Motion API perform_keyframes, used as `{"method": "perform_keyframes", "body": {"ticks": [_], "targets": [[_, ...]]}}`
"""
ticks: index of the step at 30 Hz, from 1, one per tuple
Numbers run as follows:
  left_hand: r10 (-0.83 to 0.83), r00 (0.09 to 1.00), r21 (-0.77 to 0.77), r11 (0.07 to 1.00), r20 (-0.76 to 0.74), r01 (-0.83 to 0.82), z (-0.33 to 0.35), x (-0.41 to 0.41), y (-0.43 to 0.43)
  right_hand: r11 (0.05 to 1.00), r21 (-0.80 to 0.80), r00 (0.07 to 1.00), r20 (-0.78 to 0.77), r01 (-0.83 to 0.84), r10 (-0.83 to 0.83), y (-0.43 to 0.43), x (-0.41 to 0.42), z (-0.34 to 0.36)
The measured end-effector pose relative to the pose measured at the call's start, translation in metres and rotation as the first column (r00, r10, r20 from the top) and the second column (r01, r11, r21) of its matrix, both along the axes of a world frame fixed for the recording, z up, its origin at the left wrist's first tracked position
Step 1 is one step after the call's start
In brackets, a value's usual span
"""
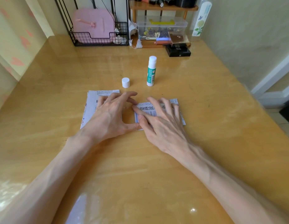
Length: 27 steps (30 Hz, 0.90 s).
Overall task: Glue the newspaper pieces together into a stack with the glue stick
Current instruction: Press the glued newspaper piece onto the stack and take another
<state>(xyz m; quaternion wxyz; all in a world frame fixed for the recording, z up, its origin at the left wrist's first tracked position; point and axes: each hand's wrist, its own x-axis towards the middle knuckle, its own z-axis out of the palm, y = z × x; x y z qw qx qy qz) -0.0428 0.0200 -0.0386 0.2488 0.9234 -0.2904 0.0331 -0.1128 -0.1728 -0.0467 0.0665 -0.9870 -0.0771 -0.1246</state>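
- My right hand (pixel 158 120) lies flat, fingers spread, pressing the right paper (pixel 145 109).
- My left hand (pixel 108 117) — arched, gripping nothing — is over the left pile (pixel 92 101), tips at that paper's edge.
- The glue stick (pixel 151 71) stands farther back, cap (pixel 125 82) left of it.

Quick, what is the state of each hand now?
Left hand: open, thumb touching the newspaper piece.
Right hand: open, pressing on the newspaper piece.

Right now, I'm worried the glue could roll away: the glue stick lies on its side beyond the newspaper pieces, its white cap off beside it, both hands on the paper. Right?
No: the head view shows the glue stick standing upright, not on its side. The rest holds: it is beyond the newspaper pieces, white cap off beside it, left hand and right hand on the paper.
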Motion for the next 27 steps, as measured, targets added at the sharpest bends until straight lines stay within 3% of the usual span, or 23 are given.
{"method": "perform_keyframes", "body": {"ticks": [17, 27], "targets": [[-0.01, 0.999, 0.006, 1.0, -0.032, 0.011, 0.002, 0.001, 0.001, 0.953, -0.117, 0.955, 0.135, 0.281, -0.265, -0.061, -0.017, 0.001], [-0.012, 0.999, -0.003, 1.0, -0.032, 0.012, 0.001, 0.002, 0.001, 0.929, -0.118, 0.927, 0.183, 0.35, -0.326, -0.067, -0.017, 0.002]]}}
